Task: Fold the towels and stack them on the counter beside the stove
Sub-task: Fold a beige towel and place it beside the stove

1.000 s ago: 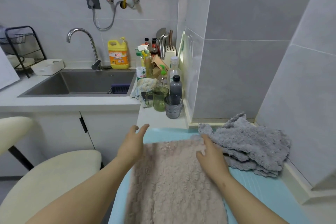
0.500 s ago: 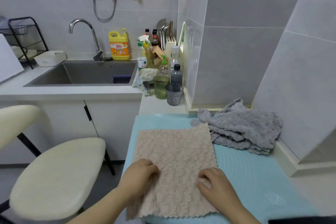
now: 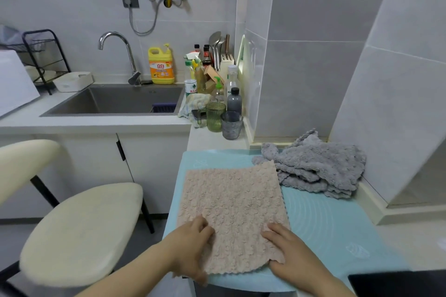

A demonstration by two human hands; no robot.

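Towel (image 3: pixel 231 205) first: the beige one lies spread flat on the blue mat (image 3: pixel 325 219), with its near edge at the counter's lip, where both my hands are. My left hand (image 3: pixel 193 243) sits bent over the near left corner; it is blurred, so I cannot tell whether the thumb is tucked under. My right hand (image 3: pixel 287 248) has the near right corner, with the scalloped edge lying over my thumb and my fingers on top. That looks like a pinch. I judge I hold both near corners so I can carry that edge toward 12 o'clock and halve the cloth evenly. It is flat so the fold comes out square. At 1 o'clock, touching the far right corner, the grey towels (image 3: pixel 316 169) wait in a rumpled heap against the wall, not yet folded. At 12 o'clock stand a green cup (image 3: pixel 214 116) and a grey cup (image 3: pixel 231 125), well apart from the fold. The sink (image 3: pixel 115 101) is at 10 o'clock and a stool (image 3: pixel 79 231) at 9. A dark slab (image 3: pixel 398 282) at 4 o'clock is likely the stove.
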